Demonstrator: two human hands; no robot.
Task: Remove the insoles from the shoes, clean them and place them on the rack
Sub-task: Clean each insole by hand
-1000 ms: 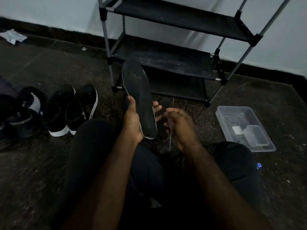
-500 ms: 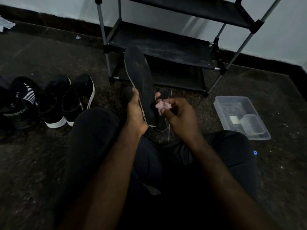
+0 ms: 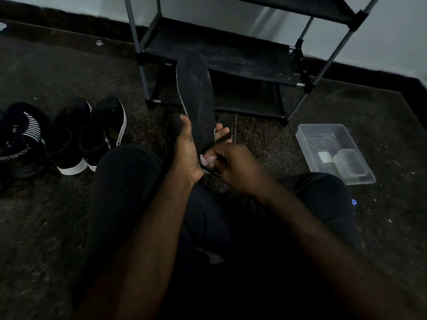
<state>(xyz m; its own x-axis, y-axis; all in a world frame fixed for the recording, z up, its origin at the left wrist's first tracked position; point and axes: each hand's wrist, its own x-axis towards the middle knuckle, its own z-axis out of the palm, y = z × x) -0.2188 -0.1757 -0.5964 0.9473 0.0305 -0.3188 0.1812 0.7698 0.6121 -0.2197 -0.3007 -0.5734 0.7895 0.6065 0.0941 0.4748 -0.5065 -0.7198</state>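
Black insole [image 3: 197, 98] gripped by left hand [image 3: 187, 155] — right hand [image 3: 233, 167] pinching a wipe [image 3: 206, 160].

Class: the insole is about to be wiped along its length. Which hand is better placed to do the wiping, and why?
The right hand. It already pinches the small pale wipe against the lower end of the insole, while the left hand grips that insole and holds it up.

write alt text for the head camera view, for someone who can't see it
A seated person's left hand holds a dark insole upright while the right hand presses a small pale wipe to its lower end. An empty shoe rack stands ahead, black shoes left, a clear plastic box right.
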